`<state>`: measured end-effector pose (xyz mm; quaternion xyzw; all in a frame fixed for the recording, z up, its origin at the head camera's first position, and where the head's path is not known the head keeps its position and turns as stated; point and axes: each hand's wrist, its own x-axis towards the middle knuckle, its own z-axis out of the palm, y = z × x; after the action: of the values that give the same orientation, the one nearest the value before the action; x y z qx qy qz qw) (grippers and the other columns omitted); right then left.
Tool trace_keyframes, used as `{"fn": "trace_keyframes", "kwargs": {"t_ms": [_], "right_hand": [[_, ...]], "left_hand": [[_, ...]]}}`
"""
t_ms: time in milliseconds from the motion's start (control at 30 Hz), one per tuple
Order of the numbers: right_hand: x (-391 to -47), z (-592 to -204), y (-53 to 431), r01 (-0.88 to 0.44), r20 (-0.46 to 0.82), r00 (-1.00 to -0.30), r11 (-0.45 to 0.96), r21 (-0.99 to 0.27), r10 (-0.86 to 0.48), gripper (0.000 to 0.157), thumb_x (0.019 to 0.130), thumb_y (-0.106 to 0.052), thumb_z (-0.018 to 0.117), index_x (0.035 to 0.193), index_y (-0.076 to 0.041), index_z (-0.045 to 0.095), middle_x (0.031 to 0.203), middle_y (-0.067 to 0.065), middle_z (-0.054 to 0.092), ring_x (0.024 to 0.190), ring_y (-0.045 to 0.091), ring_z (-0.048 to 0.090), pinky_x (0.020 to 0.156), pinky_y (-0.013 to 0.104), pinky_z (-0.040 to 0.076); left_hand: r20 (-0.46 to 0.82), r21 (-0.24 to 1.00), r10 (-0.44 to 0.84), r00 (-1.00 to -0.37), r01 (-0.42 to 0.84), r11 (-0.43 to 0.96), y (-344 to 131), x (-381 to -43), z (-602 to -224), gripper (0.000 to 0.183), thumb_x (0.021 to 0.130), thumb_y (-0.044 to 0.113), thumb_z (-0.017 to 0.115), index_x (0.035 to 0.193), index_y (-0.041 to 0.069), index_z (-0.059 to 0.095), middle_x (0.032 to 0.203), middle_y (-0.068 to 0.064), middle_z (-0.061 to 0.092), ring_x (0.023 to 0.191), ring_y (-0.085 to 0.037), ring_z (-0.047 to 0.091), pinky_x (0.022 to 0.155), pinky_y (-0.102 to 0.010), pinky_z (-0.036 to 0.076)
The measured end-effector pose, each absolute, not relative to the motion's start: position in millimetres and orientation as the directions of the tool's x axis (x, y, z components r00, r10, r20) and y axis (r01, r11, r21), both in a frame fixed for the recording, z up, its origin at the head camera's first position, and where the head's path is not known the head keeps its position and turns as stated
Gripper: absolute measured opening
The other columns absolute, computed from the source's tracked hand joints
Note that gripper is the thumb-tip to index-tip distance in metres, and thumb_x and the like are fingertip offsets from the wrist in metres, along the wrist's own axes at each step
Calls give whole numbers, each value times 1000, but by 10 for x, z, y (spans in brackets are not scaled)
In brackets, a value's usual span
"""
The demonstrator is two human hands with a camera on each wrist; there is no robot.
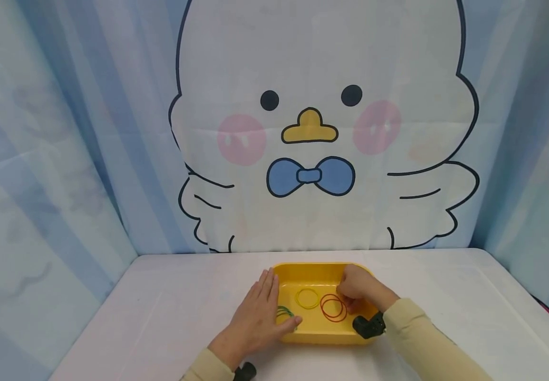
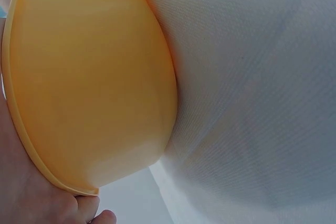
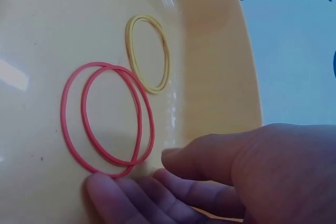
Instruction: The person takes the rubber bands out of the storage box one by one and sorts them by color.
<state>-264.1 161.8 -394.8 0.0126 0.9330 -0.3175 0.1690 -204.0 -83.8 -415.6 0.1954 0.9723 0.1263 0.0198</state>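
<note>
A yellow tray point(image 1: 322, 339) stands on the table. My left hand point(image 1: 257, 317) rests against its left rim, fingers straight and thumb reaching over the near corner. Inside, green rubber bands point(image 1: 285, 310) lie partly under that hand. Yellow rubber bands point(image 3: 128, 51) lie in the middle, and two overlapping red rubber bands point(image 3: 63, 108) sit to their right. My right hand point(image 1: 361, 288) is in the tray's right part. In the right wrist view its loosely bent fingertips are right at the edge of the red bands, the thumb apart from them.
The white table point(image 1: 183, 296) spreads around the tray. Behind it hangs a curtain point(image 1: 312, 222) printed with a cartoon bird, and more curtains enclose both sides. Dark wrist cameras sit on both wrists, the right camera point(image 1: 368, 325) over the tray's near right corner.
</note>
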Motion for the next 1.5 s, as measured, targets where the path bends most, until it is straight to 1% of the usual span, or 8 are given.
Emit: {"fn": "trace_keyframes", "kwargs": {"t_ms": [133,300,533,733,867,1167,1367,1500], "right_hand": [[-2642,-3976,1599,142,-326,-942,783,-606,-82,15,86,-7,71,75,0,64,56,6,60,44,13,61,49,21,54],[-2673,-4007,1578,147,-331,-941,787,-599,-76,19,83,-9,78,71,-1,65,55,5,60,43,12,62,47,20,53],[-2691,-4017,1567,108,-316,-944,818,-564,-94,16,81,-4,75,68,-2,68,51,4,60,42,12,61,45,19,51],[-2667,-4000,1561,69,-325,-935,827,-558,-141,15,82,-4,72,68,-2,68,49,3,55,40,11,57,44,19,50],[-2652,-3983,1573,74,-332,-929,801,-594,-161,15,84,-4,71,69,0,69,50,3,54,40,11,55,44,21,51],[-2653,-4020,1635,154,-347,-925,686,-711,-153,17,86,-8,70,72,1,68,57,3,56,43,11,55,49,23,55],[-2662,-4032,1666,157,-335,-926,626,-764,-177,16,87,-6,68,73,2,67,58,4,56,47,11,55,51,24,57],[-2658,-4043,1680,158,-326,-927,595,-788,-186,12,87,-5,68,79,3,69,62,4,59,50,11,58,54,26,59]], "left_hand": [[8,258,388,-922,376,890,-842,-2033,-4155,100,93,70,43,157,-1,14,167,-17,7,155,-30,10,125,-47,21],[9,263,388,-922,376,888,-841,-2031,-4152,100,93,69,43,157,-1,14,167,-17,7,155,-30,11,125,-47,21],[11,257,390,-921,379,889,-839,-2041,-4155,100,93,70,42,157,-1,14,167,-17,6,155,-30,10,125,-47,21],[17,250,393,-919,384,889,-839,-2039,-4154,100,93,70,42,157,-1,14,167,-17,7,155,-30,10,125,-46,21],[9,255,388,-922,377,890,-836,-2037,-4149,100,93,70,43,157,-1,15,167,-16,7,155,-29,10,125,-46,21],[14,237,389,-921,380,894,-832,-2039,-4145,100,93,69,43,157,-1,14,167,-17,7,155,-29,11,125,-46,21],[6,230,387,-922,378,897,-825,-2038,-4139,100,93,69,43,157,-1,14,167,-17,6,155,-29,10,125,-46,21],[3,226,385,-923,376,899,-821,-2032,-4138,100,93,69,43,157,-1,14,167,-17,6,155,-30,10,125,-46,21]]}}
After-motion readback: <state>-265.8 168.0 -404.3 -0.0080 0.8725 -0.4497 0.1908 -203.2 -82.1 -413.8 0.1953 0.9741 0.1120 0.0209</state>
